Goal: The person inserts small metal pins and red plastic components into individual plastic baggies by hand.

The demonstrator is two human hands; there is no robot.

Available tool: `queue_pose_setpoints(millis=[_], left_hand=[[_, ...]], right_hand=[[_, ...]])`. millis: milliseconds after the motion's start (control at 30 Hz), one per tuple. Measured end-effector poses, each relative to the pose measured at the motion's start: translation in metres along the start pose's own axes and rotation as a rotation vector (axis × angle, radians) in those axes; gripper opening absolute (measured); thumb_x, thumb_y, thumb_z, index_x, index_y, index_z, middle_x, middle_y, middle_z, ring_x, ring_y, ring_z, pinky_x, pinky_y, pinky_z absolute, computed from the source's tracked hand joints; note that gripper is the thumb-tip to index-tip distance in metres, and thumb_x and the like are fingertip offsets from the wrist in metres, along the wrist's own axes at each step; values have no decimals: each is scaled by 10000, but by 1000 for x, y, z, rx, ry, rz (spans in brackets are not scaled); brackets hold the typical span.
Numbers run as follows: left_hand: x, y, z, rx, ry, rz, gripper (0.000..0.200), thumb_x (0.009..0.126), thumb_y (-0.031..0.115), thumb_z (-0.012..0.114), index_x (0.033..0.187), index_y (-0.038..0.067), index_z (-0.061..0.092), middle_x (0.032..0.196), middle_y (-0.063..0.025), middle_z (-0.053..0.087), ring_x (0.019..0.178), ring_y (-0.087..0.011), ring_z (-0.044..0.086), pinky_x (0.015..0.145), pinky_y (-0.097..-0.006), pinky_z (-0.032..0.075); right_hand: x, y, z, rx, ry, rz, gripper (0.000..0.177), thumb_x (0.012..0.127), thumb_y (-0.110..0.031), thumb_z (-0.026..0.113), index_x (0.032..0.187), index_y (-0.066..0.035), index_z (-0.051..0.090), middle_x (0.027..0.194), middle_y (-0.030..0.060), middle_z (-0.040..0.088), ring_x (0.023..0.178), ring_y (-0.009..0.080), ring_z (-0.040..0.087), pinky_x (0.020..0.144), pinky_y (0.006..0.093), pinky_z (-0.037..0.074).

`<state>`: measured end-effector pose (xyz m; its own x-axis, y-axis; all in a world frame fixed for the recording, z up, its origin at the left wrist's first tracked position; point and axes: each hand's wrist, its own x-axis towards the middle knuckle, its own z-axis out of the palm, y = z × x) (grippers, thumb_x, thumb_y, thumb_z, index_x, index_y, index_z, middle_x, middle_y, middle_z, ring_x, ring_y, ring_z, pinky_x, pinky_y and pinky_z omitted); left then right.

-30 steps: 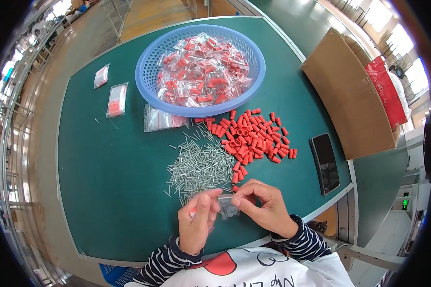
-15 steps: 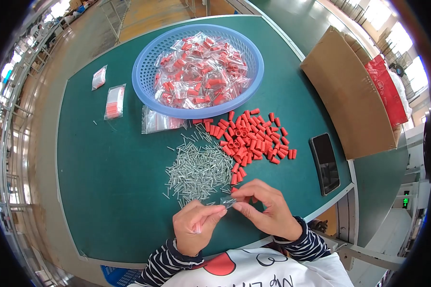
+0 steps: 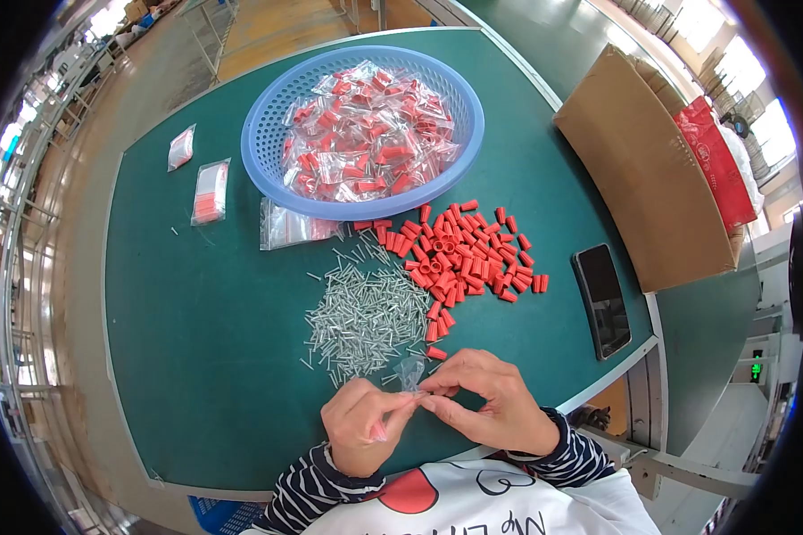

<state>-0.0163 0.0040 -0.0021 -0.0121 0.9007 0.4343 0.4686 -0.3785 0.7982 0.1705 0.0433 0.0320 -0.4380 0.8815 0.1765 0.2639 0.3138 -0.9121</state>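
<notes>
Black phone (image 3: 601, 300) near cardboard box (image 3: 647, 178); red bag (image 3: 716, 165) at box opening.

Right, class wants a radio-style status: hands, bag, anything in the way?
Left hand and right hand pinching small clear bag between them. Screws and red caps just beyond. Nothing visibly blocking either hand.

Bright windows (image 3: 700, 25) light a brownish floor (image 3: 89, 178) beyond the white-edged green table (image 3: 187, 357).
</notes>
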Motion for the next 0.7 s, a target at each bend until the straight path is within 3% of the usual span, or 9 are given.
queue_pose_setpoints(millis=[167,267,367,700], left_hand=[[2,1,3,8,-67,-26,201,673,-36,814,816,52,703,644,-33,530,511,-108,457,466,-242,326],[10,13,0,-91,-150,-216,178,714,-34,778,869,27,718,646,-29,522,526,-89,450,476,-237,319],[10,13,-3,-161,-173,-260,164,749,-35,744,907,5,726,650,-20,514,536,-72,436,486,-234,312],[0,3,-1,-211,-99,-375,58,790,-76,700,839,-44,699,707,-14,531,601,-44,437,519,-224,322]], right_hand=[[-1,4,0,-150,-2,-74,135,755,-81,752,872,-51,692,829,40,647,774,232,609,687,353,434],[-1,5,1,-263,30,-141,150,741,-82,752,870,-62,679,834,41,630,755,232,593,655,357,411],[-2,4,1,-353,41,-207,176,733,-75,751,889,-69,669,844,43,614,747,230,582,642,359,405],[-7,0,8,-346,70,-249,198,719,-46,758,889,-64,658,858,63,632,731,244,592,632,354,429]])
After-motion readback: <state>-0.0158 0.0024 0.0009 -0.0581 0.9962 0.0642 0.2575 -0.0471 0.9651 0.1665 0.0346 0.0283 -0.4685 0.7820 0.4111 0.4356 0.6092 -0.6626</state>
